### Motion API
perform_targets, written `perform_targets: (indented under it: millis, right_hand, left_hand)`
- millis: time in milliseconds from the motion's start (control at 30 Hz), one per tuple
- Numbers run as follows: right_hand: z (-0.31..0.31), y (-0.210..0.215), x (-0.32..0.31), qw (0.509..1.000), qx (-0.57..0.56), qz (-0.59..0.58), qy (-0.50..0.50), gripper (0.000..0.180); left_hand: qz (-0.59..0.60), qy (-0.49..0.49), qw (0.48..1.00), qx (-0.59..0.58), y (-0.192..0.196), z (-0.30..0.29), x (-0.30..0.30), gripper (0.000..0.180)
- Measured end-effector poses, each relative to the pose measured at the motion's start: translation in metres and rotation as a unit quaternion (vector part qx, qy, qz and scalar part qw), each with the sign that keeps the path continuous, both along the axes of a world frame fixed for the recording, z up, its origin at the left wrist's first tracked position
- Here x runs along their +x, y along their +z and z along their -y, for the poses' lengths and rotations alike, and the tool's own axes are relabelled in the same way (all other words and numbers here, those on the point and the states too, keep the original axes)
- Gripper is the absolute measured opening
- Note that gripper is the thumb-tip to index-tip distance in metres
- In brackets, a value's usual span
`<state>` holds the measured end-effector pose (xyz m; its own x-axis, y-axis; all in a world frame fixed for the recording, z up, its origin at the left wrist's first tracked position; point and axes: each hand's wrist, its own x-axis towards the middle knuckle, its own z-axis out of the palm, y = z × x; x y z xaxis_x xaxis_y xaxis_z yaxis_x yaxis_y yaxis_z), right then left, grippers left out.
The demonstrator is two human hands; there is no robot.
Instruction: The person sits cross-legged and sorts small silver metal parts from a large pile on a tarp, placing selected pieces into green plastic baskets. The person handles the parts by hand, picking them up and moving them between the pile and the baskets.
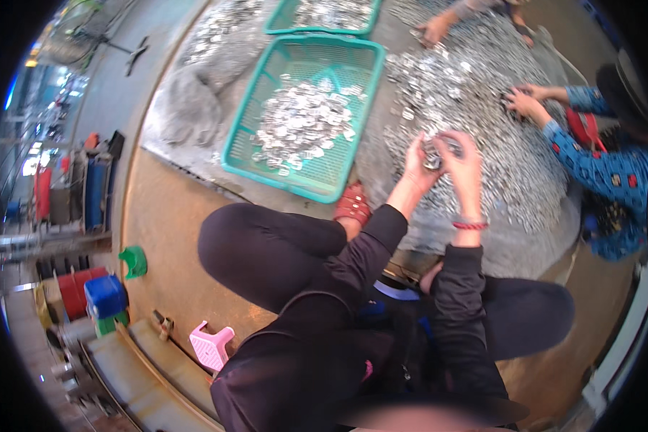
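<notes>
Both my hands meet over the near edge of a wide heap of small shiny metal parts (511, 173). Curled fingers of my left hand (419, 165) hold a few of these silvery metal pieces (432, 157). Close against it, my right hand (462, 155), with a red band at the wrist, is bent round the same pieces. Their exact kind is too small to make out. Left of my hands lies a green plastic basket (239, 137) with a loose pile of similar flat metal pieces (306, 122) in it.
A second green basket (270, 21) with metal parts adjoins the first at the far side. Across the heap, a co-worker in a blue patterned sleeve (590, 101) reaches in; another person's hand (435, 29) is farther off. A pink stool (210, 345) stands at lower left.
</notes>
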<state>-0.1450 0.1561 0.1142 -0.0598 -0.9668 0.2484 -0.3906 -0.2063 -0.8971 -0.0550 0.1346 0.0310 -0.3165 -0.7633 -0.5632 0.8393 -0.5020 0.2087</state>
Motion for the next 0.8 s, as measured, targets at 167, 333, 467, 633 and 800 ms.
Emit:
perform_targets:
  millis: [167, 333, 467, 633, 800]
  right_hand:
    - [0.004, 0.006, -0.003, 0.993, -0.072, -0.064, -0.065, 0.028]
    - [0.013, -0.020, -0.079, 0.987, 0.111, 0.010, -0.112, 0.028]
    - [-0.003, -0.098, -0.068, 0.966, 0.180, -0.173, -0.065, 0.043]
    - [-0.019, -0.165, -0.048, 0.959, 0.173, -0.170, -0.147, 0.033]
    - [-0.003, -0.163, -0.066, 0.946, 0.231, 0.126, -0.192, 0.017]
  left_hand:
    - [-0.250, 0.048, 0.967, -0.004, -0.009, 0.020, 0.017, 0.041]
    - [0.006, 0.185, 0.968, -0.172, 0.028, 0.077, 0.128, 0.040]
    - [0.832, 0.184, 0.523, 0.025, 0.045, 0.084, 0.200, 0.056]
    - [0.805, 0.161, 0.532, -0.209, 0.021, 0.061, 0.194, 0.040]
    - [0.704, -0.220, 0.579, -0.347, -0.031, 0.062, 0.087, 0.053]
